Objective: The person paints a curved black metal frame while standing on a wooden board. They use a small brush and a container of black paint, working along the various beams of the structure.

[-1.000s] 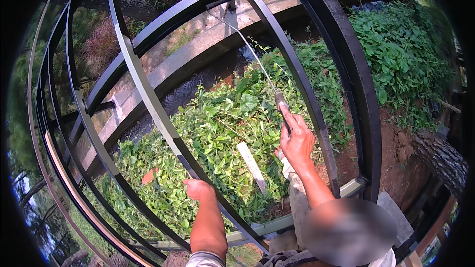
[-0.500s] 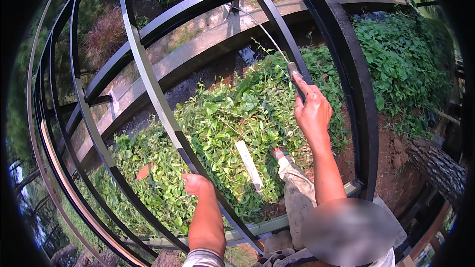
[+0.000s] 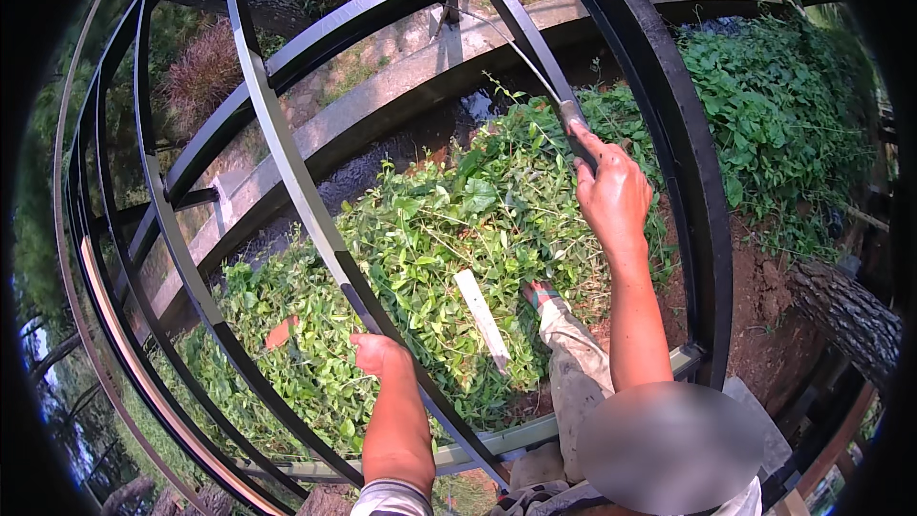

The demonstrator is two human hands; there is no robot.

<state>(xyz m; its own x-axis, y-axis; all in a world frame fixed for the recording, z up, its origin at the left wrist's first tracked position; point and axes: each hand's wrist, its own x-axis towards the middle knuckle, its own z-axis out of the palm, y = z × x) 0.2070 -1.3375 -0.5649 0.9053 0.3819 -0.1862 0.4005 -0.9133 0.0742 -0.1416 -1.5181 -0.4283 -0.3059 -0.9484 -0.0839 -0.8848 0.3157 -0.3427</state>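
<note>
My right hand (image 3: 611,196) is wrapped round the dark handle (image 3: 581,145) of a tool with a long, thin metal rod (image 3: 521,50). The rod runs up and away beside a narrow bar and bends near the far rail; whatever is at its tip is hidden. Lower on the left, my left hand (image 3: 379,354) is closed at a curved-looking metal bar (image 3: 353,291), grey above and black lower down. Its fingers are partly hidden. Both bars belong to a metal frame whose surfaces are partly grey and partly black.
Below the frame are leafy green plants (image 3: 449,210), with a white strip (image 3: 482,320) lying on them. A thick black beam (image 3: 683,162) rises at the right. A trouser leg (image 3: 573,344) and foot show below. Beyond runs a concrete ledge (image 3: 382,100); a log (image 3: 845,315) lies right.
My right hand and the tool have shifted slightly right and down, closer along the narrow bar. My left hand stays at its bar.
</note>
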